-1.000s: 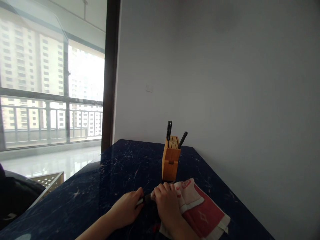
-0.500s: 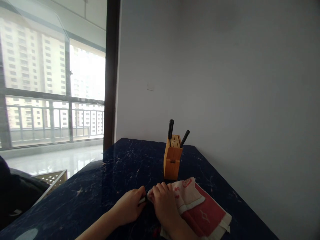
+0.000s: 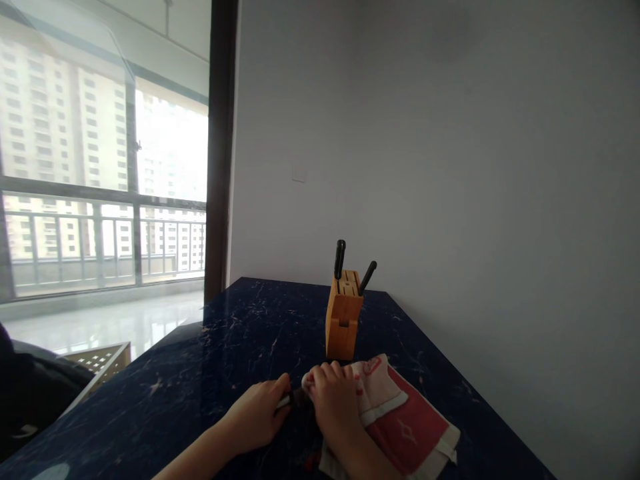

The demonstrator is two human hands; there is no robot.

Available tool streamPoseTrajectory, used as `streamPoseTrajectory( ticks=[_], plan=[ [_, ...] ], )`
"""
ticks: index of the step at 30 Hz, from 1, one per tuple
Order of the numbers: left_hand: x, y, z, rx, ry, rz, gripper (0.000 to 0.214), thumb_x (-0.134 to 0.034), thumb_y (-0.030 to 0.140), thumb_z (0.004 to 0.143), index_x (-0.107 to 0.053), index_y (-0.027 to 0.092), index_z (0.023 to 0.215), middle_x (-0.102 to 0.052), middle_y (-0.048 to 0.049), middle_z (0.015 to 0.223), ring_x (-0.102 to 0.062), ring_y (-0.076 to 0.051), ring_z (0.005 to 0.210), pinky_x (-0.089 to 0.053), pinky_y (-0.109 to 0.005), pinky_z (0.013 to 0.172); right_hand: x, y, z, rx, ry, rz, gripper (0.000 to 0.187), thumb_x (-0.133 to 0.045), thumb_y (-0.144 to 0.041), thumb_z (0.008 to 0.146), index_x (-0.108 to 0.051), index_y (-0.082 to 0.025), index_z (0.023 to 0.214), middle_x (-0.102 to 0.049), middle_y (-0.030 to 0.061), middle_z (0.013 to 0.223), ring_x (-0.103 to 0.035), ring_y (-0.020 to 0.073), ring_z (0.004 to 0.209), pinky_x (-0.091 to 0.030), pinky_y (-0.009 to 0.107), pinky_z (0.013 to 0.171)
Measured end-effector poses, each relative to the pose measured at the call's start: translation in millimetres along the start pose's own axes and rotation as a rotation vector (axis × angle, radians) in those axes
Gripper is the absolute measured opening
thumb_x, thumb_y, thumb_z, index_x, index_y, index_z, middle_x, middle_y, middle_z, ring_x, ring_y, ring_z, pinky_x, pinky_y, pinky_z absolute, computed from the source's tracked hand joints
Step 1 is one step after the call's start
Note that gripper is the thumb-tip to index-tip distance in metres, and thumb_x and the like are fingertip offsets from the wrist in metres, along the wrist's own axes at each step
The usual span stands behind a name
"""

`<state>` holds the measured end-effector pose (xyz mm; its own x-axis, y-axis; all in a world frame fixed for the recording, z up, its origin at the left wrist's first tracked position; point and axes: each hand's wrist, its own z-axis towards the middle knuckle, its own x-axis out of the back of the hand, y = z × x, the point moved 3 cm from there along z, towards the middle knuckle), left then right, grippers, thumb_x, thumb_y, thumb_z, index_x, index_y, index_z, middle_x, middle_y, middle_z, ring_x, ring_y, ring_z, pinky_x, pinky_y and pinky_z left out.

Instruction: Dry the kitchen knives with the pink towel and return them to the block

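Note:
My left hand point(image 3: 261, 413) is closed around what looks like a knife point(image 3: 299, 398), mostly hidden; a pale strip shows at the fingers and a short dark stretch between the hands. My right hand point(image 3: 334, 400) is closed on a bunched end of a red and cream cloth point(image 3: 407, 427), at the dark part's other side. The rest of this cloth spreads flat to the right, under my right forearm. Just beyond my hands stands a wooden knife block point(image 3: 343, 327), with two black-handled knives in it, one upright point(image 3: 339, 259) and one leaning right point(image 3: 368, 277).
Everything rests on a dark blue marbled table point(image 3: 240, 333). A grey wall point(image 3: 450, 167) runs along the right side and back. On the left are a large window point(image 3: 100, 167), a perforated panel point(image 3: 107, 360) and a dark object point(image 3: 35, 387) by the table edge.
My right hand and the cloth end have shifted slightly right, away from my left hand, so more of the dark part shows between them. My left hand stays almost still.

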<state>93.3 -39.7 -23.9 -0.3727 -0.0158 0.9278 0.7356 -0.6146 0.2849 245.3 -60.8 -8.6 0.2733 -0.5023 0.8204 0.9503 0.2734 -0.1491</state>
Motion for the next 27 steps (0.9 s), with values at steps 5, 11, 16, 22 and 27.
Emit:
streamPoseTrajectory(
  ticks=[5, 11, 16, 22, 27],
  plan=[
    [-0.6, -0.3, -0.9, -0.016, 0.003, 0.004, 0.005, -0.040, 0.027, 0.082, -0.040, 0.023, 0.085, -0.062, -0.0011, 0.080, -0.059, -0.018, 0.073, -0.033, -0.025, 0.059, -2.4, -0.7, -1.3, 0.017, -0.026, 0.021, 0.016, -0.043, -0.012, 0.083, -0.054, -0.023, 0.078, -0.058, -0.0004, 0.079, -0.046, 0.0178, 0.079, -0.025, 0.032, 0.073],
    [-0.8, -1.0, -2.1, -0.025, 0.007, -0.019, 0.008, -0.039, 0.029, 0.084, -0.039, 0.024, 0.090, -0.062, -0.0008, 0.083, -0.059, -0.019, 0.077, -0.033, -0.026, 0.061, -3.7, -1.8, -3.3, 0.045, -0.022, -0.022, 0.018, -0.042, -0.012, 0.084, -0.054, -0.024, 0.079, -0.058, -0.0010, 0.079, -0.047, 0.0172, 0.079, -0.025, 0.032, 0.074],
    [-0.3, -1.0, -1.9, -0.007, -0.001, -0.063, 0.012, -0.038, 0.035, 0.086, -0.039, 0.024, 0.090, -0.062, -0.0001, 0.083, -0.059, -0.018, 0.077, -0.033, -0.025, 0.061, 9.1, 35.0, 4.0, -0.077, -0.001, -0.174, 0.024, -0.039, -0.007, 0.083, -0.056, -0.023, 0.078, -0.059, 0.0007, 0.077, -0.048, 0.0184, 0.078, -0.023, 0.034, 0.070],
    [0.7, -1.3, -2.9, 0.003, -0.012, -0.093, 0.012, -0.038, 0.035, 0.086, -0.040, 0.024, 0.089, -0.061, 0.0000, 0.082, -0.058, -0.017, 0.076, -0.033, -0.024, 0.061, 14.9, 71.5, 9.1, -0.206, 0.005, -0.240, 0.021, -0.039, -0.012, 0.085, -0.057, -0.022, 0.082, -0.062, 0.0018, 0.079, -0.051, 0.0192, 0.081, -0.022, 0.033, 0.072],
    [2.3, -0.4, -2.8, 0.010, -0.005, -0.118, 0.011, -0.038, 0.035, 0.086, -0.040, 0.024, 0.088, -0.060, 0.0003, 0.081, -0.057, -0.015, 0.075, -0.034, -0.023, 0.063, 12.0, 82.5, 9.3, -0.270, 0.021, -0.258, 0.013, -0.048, -0.015, 0.081, -0.058, -0.023, 0.082, -0.063, 0.0017, 0.079, -0.052, 0.0192, 0.083, -0.023, 0.032, 0.072]
  ],
)
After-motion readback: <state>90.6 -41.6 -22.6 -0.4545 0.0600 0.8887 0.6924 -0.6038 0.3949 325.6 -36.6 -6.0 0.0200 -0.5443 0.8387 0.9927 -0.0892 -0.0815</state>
